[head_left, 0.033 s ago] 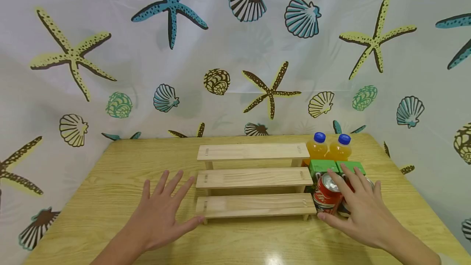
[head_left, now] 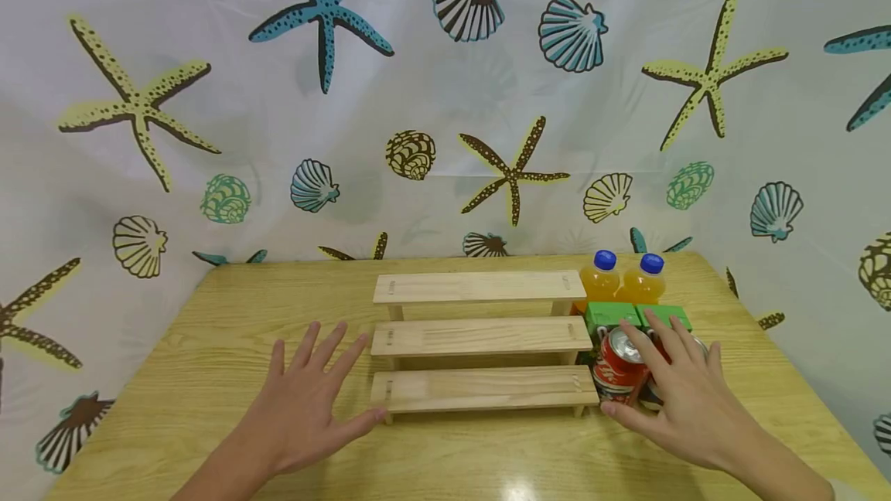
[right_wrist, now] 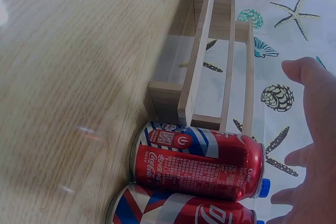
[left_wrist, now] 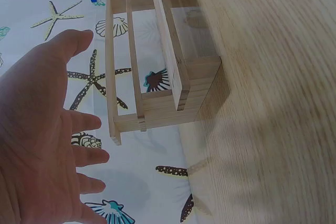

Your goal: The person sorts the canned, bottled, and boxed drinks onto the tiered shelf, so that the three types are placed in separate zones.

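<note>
A three-step wooden rack stands mid-table. My left hand is spread at its left side, thumb tip overlapping the lowest step's end in the head view. My right hand hovers with spread fingers over the drinks at the rack's right. Under its fingers stands a red cola can. Beside that, a second cola can shows in the right wrist view, mostly hidden by the hand in the head view. Both hands hold nothing; the left wrist view shows the left palm apart from the rack.
Behind the cans are two green-topped boxes, partly covered by the right hand. Two orange drink bottles with blue caps stand at the back right. A white curtain printed with starfish and shells hangs behind the wooden table.
</note>
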Action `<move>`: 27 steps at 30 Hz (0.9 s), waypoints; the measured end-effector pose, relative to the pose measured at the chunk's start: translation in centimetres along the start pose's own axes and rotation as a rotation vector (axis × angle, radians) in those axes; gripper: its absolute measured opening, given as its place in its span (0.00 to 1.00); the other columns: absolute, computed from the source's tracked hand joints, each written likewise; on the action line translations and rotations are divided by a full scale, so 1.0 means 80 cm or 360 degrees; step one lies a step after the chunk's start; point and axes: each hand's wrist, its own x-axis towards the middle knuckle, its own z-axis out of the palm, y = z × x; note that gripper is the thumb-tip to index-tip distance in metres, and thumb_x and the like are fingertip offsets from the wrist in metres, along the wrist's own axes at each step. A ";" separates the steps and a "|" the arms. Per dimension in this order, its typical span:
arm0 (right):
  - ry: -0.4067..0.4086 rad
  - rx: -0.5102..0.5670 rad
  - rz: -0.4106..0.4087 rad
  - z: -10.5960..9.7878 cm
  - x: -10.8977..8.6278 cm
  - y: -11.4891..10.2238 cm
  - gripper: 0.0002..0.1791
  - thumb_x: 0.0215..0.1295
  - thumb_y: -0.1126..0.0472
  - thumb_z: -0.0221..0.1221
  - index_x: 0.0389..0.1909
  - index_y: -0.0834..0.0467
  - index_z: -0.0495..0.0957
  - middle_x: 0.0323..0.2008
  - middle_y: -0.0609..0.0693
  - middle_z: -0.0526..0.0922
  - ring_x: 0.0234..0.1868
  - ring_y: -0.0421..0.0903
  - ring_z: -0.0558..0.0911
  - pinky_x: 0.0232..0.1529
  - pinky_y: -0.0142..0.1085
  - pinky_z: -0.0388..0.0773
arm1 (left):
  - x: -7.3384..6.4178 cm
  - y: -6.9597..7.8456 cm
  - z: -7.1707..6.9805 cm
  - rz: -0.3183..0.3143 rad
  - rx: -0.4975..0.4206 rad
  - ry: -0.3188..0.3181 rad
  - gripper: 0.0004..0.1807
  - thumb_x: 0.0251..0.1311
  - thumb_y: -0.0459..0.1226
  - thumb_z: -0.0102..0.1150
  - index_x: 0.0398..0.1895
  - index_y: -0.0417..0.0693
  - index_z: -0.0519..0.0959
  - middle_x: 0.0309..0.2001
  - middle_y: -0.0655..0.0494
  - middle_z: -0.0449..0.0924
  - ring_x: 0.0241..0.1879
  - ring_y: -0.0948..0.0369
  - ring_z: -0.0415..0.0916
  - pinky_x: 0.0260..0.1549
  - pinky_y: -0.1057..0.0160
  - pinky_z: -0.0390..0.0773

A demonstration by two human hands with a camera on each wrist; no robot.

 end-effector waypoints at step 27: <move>0.0030 0.0094 0.0029 0.002 -0.007 0.004 0.54 0.53 0.30 0.67 0.77 0.46 0.57 0.75 0.63 0.56 0.74 0.74 0.52 0.52 0.88 0.48 | 0.006 -0.002 0.008 -0.0073 -0.0161 -0.0055 0.51 0.62 0.70 0.51 0.76 0.43 0.60 0.75 0.40 0.60 0.74 0.34 0.52 0.64 0.21 0.54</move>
